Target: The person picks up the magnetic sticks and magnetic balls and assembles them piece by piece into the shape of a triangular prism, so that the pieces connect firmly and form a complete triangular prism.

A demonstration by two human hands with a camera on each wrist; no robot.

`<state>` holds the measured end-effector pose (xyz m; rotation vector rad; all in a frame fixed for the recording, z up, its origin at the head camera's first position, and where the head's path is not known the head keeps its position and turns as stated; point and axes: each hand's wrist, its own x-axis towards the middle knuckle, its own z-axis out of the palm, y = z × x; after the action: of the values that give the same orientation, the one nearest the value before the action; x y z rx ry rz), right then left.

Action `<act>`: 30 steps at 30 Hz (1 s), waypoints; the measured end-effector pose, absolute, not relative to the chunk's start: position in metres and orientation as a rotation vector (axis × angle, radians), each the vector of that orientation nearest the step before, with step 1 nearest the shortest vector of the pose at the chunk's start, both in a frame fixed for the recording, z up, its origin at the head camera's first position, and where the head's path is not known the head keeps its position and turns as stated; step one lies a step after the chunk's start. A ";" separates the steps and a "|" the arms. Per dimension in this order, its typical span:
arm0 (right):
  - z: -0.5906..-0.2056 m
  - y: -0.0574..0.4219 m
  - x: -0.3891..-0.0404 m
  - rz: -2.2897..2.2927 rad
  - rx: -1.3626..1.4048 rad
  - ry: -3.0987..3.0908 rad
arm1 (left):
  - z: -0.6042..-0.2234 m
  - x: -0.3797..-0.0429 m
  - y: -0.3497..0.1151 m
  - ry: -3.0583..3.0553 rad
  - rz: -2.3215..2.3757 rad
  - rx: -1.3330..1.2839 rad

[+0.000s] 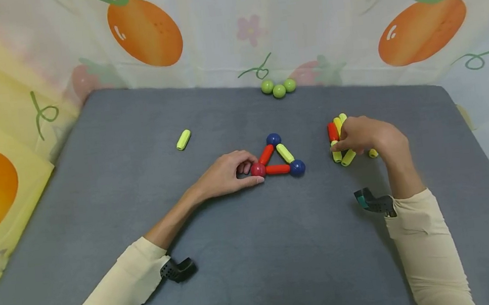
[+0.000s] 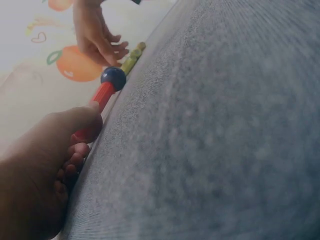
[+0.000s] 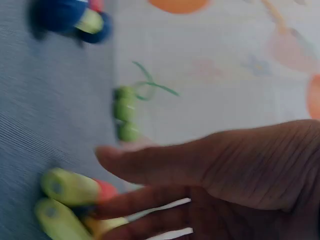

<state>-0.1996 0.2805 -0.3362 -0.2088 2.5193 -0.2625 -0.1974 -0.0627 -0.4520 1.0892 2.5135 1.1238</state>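
A flat triangle of rods and balls lies on the grey table. Its corners are a red ball (image 1: 257,169) and two blue balls (image 1: 297,168), joined by two red rods (image 1: 278,169) and a yellow-green rod (image 1: 285,153). My left hand (image 1: 229,173) grips the red ball between thumb and curled fingers. To the right of the triangle, my right hand (image 1: 369,132) hovers over a cluster of rods, partly hiding it. A red rod (image 1: 333,131) and yellow-green rods (image 3: 67,187) show there. In the right wrist view, thumb and fingers are apart, the fingertips right at the rods.
Three green balls (image 1: 279,91) sit together at the table's back edge, by a fruit-print cloth (image 1: 213,21). One yellow-green rod (image 1: 183,139) lies alone at the left. Another short yellow-green rod (image 1: 373,153) lies just right of the cluster.
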 end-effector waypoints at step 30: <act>-0.360 0.240 -0.196 -0.039 0.112 2.737 | -0.454 -0.198 -0.063 2.539 1.113 1.112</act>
<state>-0.1958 0.2401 -0.3596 0.1119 2.7370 -0.0386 -0.1976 -0.0634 -0.4544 1.1122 2.5394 1.1126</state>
